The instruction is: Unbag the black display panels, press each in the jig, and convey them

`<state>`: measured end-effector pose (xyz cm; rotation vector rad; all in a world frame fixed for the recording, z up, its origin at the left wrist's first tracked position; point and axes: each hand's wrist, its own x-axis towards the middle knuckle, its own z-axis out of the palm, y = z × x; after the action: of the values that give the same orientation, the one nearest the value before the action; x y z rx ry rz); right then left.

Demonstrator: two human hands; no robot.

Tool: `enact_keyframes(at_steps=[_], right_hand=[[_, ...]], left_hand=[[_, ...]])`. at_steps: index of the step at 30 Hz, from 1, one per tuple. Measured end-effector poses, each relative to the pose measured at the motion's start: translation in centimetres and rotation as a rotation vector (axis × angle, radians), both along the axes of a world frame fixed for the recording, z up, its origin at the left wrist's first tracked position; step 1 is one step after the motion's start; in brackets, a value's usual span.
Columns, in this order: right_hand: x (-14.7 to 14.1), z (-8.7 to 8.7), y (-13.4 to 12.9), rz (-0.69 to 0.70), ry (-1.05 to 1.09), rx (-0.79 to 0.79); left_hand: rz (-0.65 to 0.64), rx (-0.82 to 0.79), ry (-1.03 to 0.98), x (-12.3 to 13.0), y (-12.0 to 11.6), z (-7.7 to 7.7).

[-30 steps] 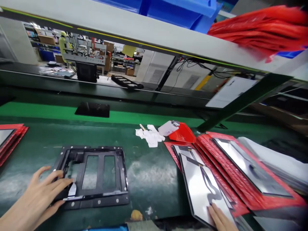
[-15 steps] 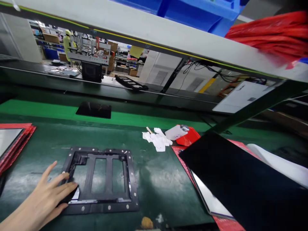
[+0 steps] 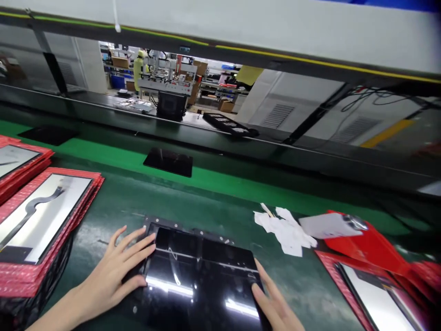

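A glossy black screen panel (image 3: 203,280) lies over the black frame (image 3: 161,222), covering most of it; only the frame's far and left rim with pale round dots shows. My left hand (image 3: 113,266) is open, fingers stretched, its fingertips touching the left edge of the panel and frame. My right hand (image 3: 274,299) grips the panel's right edge, thumb on top and fingers along the side. Whether the panel sits flat inside the frame cannot be made out. Ceiling lights reflect in its surface.
At left, screens (image 3: 51,207) lie on stacked red bubble bags (image 3: 24,287). White wipes (image 3: 284,230), a white bottle (image 3: 325,225) and a red bag (image 3: 368,243) lie right. Another screen (image 3: 375,294) rests at far right. A dark panel (image 3: 168,161) lies on the green strip.
The black screen panel has come from the right onto the frame. My right hand has come into view holding it. My left hand stays by the frame's left side. The view has turned left.
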<state>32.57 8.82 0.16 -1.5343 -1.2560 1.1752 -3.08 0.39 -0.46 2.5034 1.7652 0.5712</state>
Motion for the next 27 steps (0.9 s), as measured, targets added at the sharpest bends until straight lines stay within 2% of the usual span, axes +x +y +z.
enact_keyframes(at_steps=[3, 8, 13, 23, 27], right_hand=[[-2.7, 0.6, 0.3, 0.052, 0.067, -0.013], [-3.1, 0.0, 1.0, 0.069, 0.117, -0.072], [-3.1, -0.7, 1.3, 0.059, 0.109, -0.144], [-3.2, -1.3, 1.6, 0.079, 0.059, -0.110], [-3.4, -1.1, 1.5, 0.070, 0.039, -0.126]], left_hand=[[0.009, 0.029, -0.011, -0.4, 0.7, -1.0], [0.026, 0.052, -0.020, -0.9, 1.1, -2.4], [0.029, 0.041, -0.018, -1.1, 1.3, -2.4], [0.027, 0.029, 0.002, -1.2, 1.4, -2.4], [0.041, -0.007, 0.016, -1.1, 1.3, -2.1]])
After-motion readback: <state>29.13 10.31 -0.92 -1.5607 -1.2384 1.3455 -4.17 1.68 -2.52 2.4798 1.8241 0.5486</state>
